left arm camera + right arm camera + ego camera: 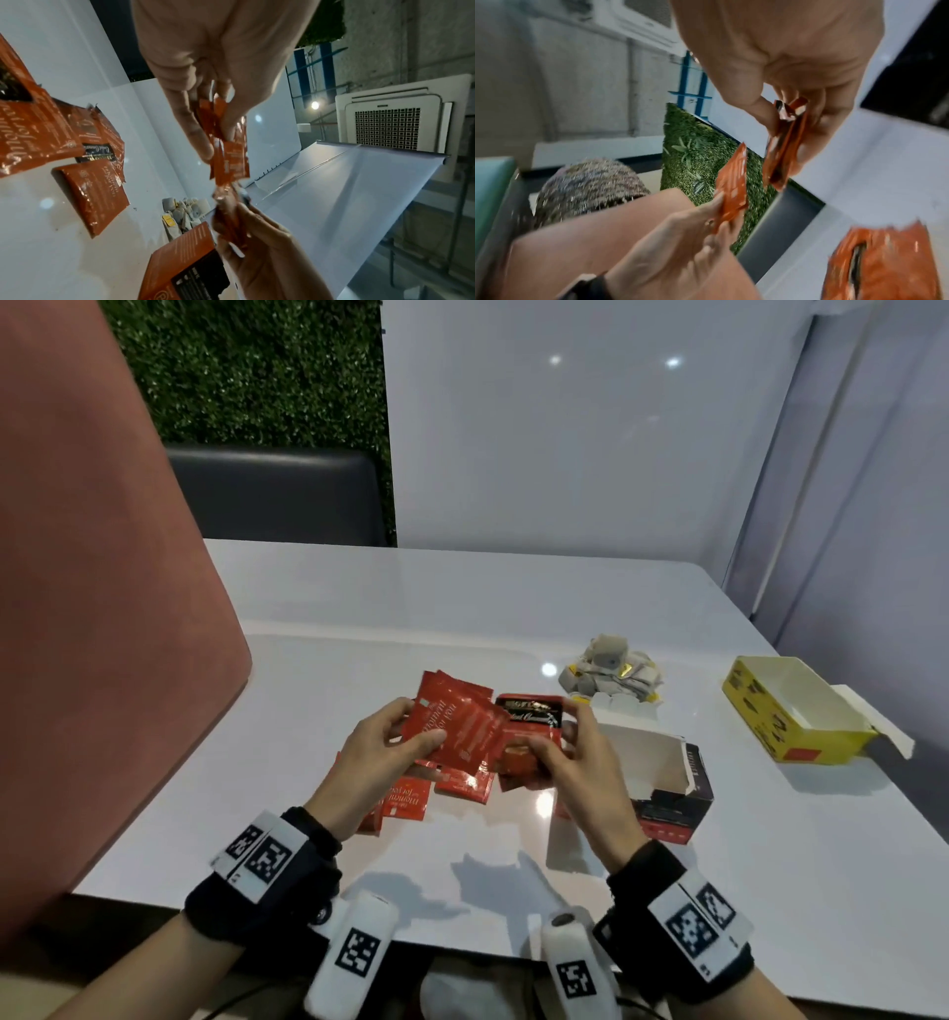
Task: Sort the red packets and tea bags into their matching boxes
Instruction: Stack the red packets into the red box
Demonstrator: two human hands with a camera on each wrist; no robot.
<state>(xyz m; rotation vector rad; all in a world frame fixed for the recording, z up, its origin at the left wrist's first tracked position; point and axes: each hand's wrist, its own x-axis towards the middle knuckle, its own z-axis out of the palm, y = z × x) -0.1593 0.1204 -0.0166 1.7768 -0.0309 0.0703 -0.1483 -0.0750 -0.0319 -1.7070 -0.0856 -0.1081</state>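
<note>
left hand (pixel 382 752): pinches a fan of red packets (pixel 457 731), held above the table (pixel 513 603).
right hand (pixel 575 757): grips more packets, close beside the left's.
step: gathering red packets into one stack; others lie loose below.
boxes: dark box (pixel 667 788) open just right of the hands; yellow box (pixel 791 711) far right.
tea bags (pixel 611 675): heaped behind, untouched.
next: square the stack, slide it into the dark box.

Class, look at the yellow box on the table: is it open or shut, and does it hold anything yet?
Open and apparently empty: the yellow box shows a bare white interior, its flap hanging out at the right end.
</note>
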